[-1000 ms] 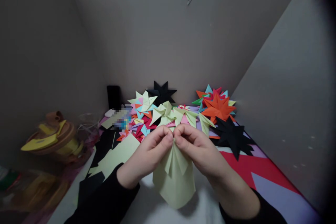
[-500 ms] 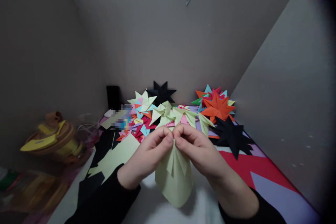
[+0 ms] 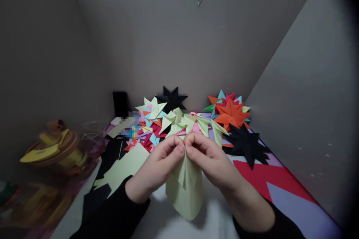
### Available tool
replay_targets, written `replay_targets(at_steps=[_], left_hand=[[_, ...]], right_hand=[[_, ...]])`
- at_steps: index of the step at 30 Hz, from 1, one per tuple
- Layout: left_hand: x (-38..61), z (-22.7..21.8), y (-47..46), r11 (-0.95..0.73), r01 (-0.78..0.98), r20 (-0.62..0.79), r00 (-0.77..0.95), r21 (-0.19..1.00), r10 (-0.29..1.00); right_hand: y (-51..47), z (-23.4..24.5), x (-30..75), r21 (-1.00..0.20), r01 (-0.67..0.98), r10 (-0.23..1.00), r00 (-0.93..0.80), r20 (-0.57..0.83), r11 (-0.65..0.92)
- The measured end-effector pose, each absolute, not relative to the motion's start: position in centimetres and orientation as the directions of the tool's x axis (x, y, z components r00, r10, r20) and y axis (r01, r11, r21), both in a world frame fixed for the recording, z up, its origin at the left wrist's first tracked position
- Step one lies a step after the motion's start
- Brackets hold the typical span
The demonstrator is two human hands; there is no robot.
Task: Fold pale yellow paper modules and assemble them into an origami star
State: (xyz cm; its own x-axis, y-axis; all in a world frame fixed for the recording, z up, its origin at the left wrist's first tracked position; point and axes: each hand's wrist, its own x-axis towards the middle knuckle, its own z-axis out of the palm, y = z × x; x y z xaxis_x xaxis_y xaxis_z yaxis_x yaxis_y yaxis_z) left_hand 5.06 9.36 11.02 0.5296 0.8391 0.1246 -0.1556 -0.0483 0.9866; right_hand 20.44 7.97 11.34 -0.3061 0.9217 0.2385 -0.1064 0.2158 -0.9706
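Note:
A pale yellow-green sheet of folded paper (image 3: 183, 198) hangs between my hands, its rounded end pointing down toward me. Pleat-like folds fan out from its top. My left hand (image 3: 162, 162) pinches the upper tip between thumb and fingers. Right beside it, my right hand (image 3: 211, 160) pinches the same tip from the other side, and the thumbs nearly touch. The fingertips hide the tip itself. Just beyond my hands lie folded pale green paper pieces (image 3: 198, 124).
Behind stand a black paper star (image 3: 171, 99), an orange star (image 3: 233, 114) and another black star (image 3: 249, 145). Pale green sheets (image 3: 126, 168) lie left, red paper (image 3: 269, 175) and lilac paper (image 3: 291, 209) right. A brown pot-like container (image 3: 53, 153) sits far left, near a black phone-like object (image 3: 120, 104).
Both hands keep their pinch on the paper's tip. The paper's lower right edge has swung slightly inward, and the whole view has shifted a little.

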Motion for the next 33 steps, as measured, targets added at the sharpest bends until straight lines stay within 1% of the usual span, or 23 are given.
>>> replay_targets(at_steps=[8, 20, 28, 33], left_hand=[[5.12, 11.22, 9.38, -0.028, -0.152, 0.103, 0.513, 0.988, 0.852], [5.31, 11.29, 9.20, -0.026, -0.148, 0.097, 0.499, 0.989, 0.861], [5.45, 11.35, 9.15, -0.006, -0.149, 0.078, 0.480, 0.989, 0.874], [5.43, 11.60, 9.01, 0.000, -0.137, 0.066, 0.477, 0.991, 0.876]], right_hand=[[7.96, 11.27, 20.33, -0.967, -0.105, 0.919, -0.300, 0.254, 0.233], [7.71, 11.41, 20.15, -0.953, 0.015, 0.923, -0.254, 0.289, 0.303], [7.71, 11.04, 20.10, -0.960, -0.050, 0.922, -0.271, 0.277, 0.274], [7.73, 11.02, 20.08, -0.964, -0.054, 0.925, -0.273, 0.264, 0.259]])
